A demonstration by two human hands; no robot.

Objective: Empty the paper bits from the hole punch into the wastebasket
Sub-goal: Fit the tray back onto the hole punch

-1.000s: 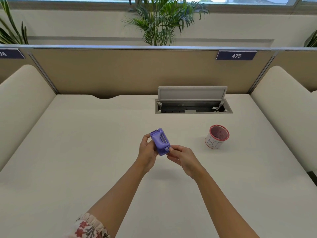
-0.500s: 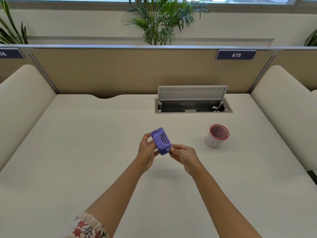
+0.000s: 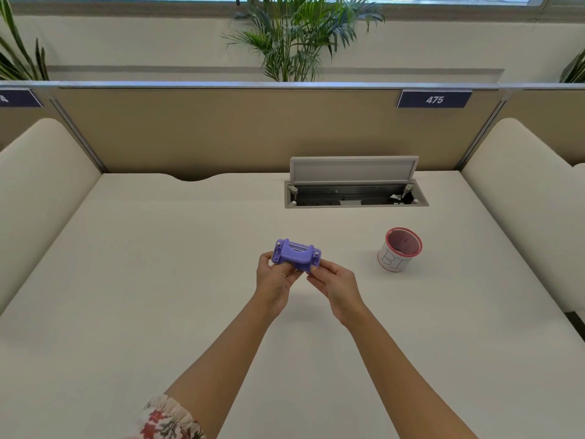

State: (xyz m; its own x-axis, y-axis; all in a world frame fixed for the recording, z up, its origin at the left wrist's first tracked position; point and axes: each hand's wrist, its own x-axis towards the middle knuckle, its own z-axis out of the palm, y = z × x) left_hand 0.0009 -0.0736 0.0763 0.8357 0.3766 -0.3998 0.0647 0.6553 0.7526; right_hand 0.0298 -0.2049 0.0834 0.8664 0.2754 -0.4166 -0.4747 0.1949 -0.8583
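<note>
A small purple hole punch (image 3: 297, 254) is held above the middle of the desk, lying roughly level with its long side across my view. My left hand (image 3: 274, 278) grips its left end from below. My right hand (image 3: 335, 285) pinches its right lower corner with the fingertips. To the right stands the wastebasket (image 3: 399, 254), a small round white cup with a red rim and letters on its side, upright on the desk and about a hand's width from the punch.
The cream desk (image 3: 158, 296) is walled by a tan partition (image 3: 221, 131) at the back and padded side panels. A cable tray (image 3: 356, 194) with its lid raised is sunk into the desk behind the wastebasket.
The punch has been turned in both hands from standing tilted on end to lying roughly level. Both hands stayed in about the same place.
</note>
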